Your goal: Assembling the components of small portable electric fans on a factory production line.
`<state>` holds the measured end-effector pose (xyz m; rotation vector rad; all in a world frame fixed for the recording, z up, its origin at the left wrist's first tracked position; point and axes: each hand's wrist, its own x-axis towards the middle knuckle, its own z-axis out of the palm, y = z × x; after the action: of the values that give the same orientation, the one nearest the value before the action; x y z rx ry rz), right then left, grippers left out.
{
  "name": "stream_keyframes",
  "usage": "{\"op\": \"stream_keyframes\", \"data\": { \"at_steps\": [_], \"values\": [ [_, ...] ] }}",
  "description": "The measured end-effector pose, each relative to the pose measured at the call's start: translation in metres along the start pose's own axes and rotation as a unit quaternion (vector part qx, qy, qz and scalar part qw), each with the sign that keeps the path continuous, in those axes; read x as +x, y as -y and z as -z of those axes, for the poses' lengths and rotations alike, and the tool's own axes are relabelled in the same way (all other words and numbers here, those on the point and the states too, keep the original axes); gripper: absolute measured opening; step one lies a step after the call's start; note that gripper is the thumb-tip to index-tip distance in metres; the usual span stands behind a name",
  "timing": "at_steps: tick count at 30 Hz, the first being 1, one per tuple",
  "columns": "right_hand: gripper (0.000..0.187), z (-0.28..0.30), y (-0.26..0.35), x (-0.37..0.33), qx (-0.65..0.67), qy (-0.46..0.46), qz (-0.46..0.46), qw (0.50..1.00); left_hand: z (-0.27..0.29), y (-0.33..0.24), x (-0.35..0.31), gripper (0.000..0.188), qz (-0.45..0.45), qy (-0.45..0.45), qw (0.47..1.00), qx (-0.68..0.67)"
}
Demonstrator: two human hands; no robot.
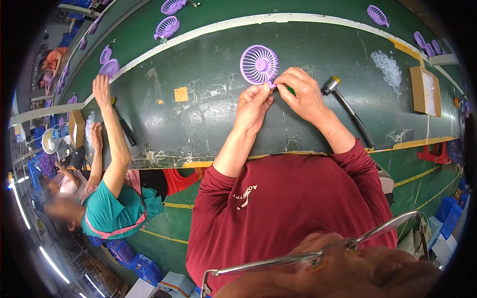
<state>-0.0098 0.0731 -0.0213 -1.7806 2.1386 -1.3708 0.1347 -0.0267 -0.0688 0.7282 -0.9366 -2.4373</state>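
A purple round fan housing (259,65) with a ribbed grille and a short neck is held just above the dark green bench top (198,124). My left hand (252,107) is closed on its neck, thumb on top. At the right side of the neck, my right hand (304,94) pinches with thumb and forefinger; whatever sits between the fingertips is too small to name. A bit of green shows under the right fingers. To the right of that hand lies a hammer (350,109) with a black handle and a yellow-tipped head.
Small clear parts (386,71) lie heaped at right, near a cardboard box (419,90) of similar pieces. More purple fan housings (166,27) rest beyond the white rail (278,18). An orange square (181,94) lies at left. A co-worker's hand (102,92) reaches toward another housing.
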Motion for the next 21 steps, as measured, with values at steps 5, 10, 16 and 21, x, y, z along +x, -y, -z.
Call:
{"op": "stream_keyframes", "data": {
  "at_steps": [5,10,16,21],
  "values": [
    [0.037,0.049,-0.018,-0.02,-0.052,-0.005,-0.115,0.992,0.013,-0.012,0.002,0.011,-0.262,-0.094,0.874,0.399],
    [0.027,0.093,-0.044,-0.087,-0.244,0.038,-0.271,0.93,0.022,-0.04,0.006,0.014,-0.451,-0.169,0.633,0.606],
    [0.016,0.077,-0.024,-0.078,-0.013,0.019,-0.221,0.975,0.016,-0.037,0.002,0.013,-0.545,-0.004,0.493,0.679],
    [0.019,0.042,0.008,-0.033,-0.006,0.034,-0.089,0.995,0.023,-0.019,0.004,0.006,-0.517,0.066,0.473,0.71]
  ]
}}
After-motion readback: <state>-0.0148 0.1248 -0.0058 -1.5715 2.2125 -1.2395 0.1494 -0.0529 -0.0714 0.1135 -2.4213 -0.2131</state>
